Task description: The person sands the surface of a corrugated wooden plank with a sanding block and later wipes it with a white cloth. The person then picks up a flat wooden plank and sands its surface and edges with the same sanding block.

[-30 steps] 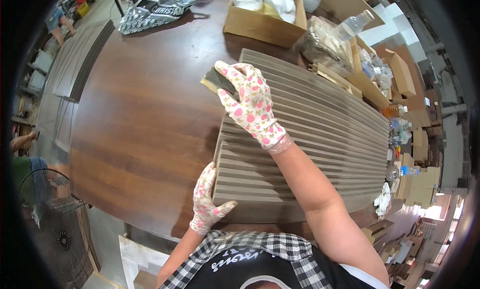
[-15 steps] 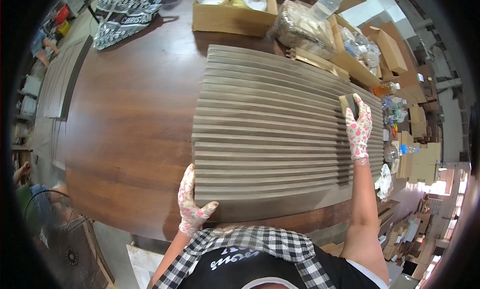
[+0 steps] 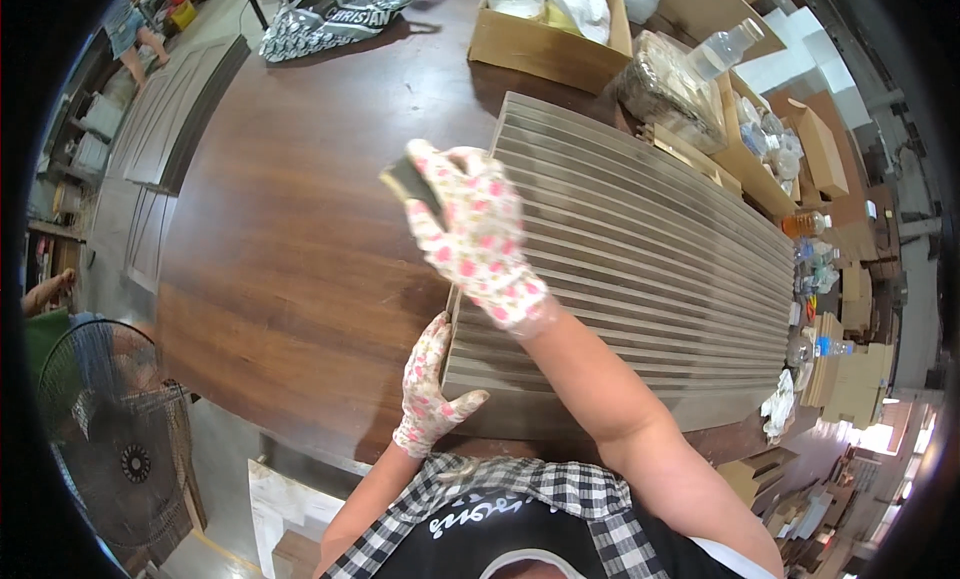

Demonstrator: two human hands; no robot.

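Observation:
A grey-brown ridged wooden panel (image 3: 660,269) lies on the brown wooden table (image 3: 290,239). My right hand (image 3: 475,229), in a white glove with pink flowers, is closed on a sanding sponge (image 3: 412,187), dark with a pale face. It is over the panel's left edge, with the sponge out past that edge above the table; whether the sponge touches anything I cannot tell. At the near left corner rests my left hand (image 3: 432,389) in a matching glove. Its fingers stretch along the panel's side, and the thumb spreads apart across the near edge. My right forearm hides part of the ridges.
Along the far side stand a cardboard box (image 3: 540,54) with a white tub, a wrapped bundle (image 3: 670,94) and several bottles. A patterned bag (image 3: 330,19) lies far left. A standing fan (image 3: 130,459) is at the lower left, near another person's arm (image 3: 50,291).
My right hand has swept from the panel's right end across to its left edge with the sanding sponge. The left hand stays at the corner, while the whole view has shifted.

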